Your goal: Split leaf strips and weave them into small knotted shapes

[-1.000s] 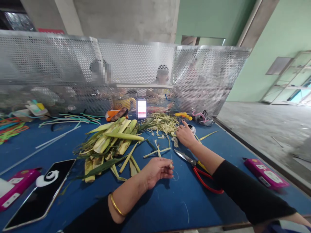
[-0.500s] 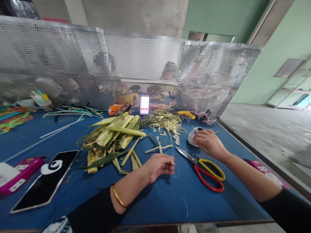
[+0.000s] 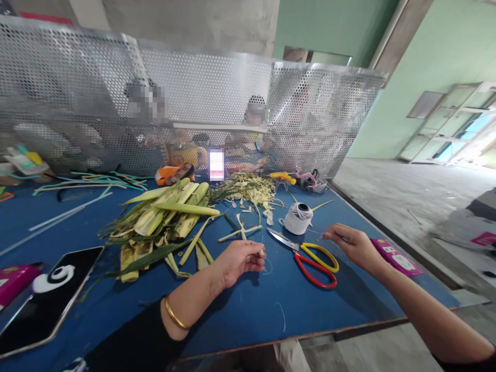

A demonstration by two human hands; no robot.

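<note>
My left hand (image 3: 242, 262) is closed in a pinch above the blue table, with a tiny pale piece at the fingertips, too small to name. Off to the right, my right hand (image 3: 344, 242) pinches a fine white thread (image 3: 315, 232) that runs back to the spool of white thread (image 3: 297, 219). That spool stands upright behind the scissors (image 3: 300, 252), whose handles are red and yellow and whose blades are slightly parted. Left of my left hand lies a pile of green corn husks (image 3: 170, 212). Loose thread ends (image 3: 282, 316) lie on the tabletop.
A heap of shredded husk (image 3: 250, 188) and a yellow tool (image 3: 282, 177) lie at the back, before a perforated metal screen (image 3: 209, 93). A black phone (image 3: 54, 294) is at the left; a magenta packet (image 3: 397, 257) is by the right edge. People sit behind the screen.
My right hand has left the spool and moved right and toward me, drawing thread out. My left hand keeps its pinch. The whole view has turned somewhat to the right.
</note>
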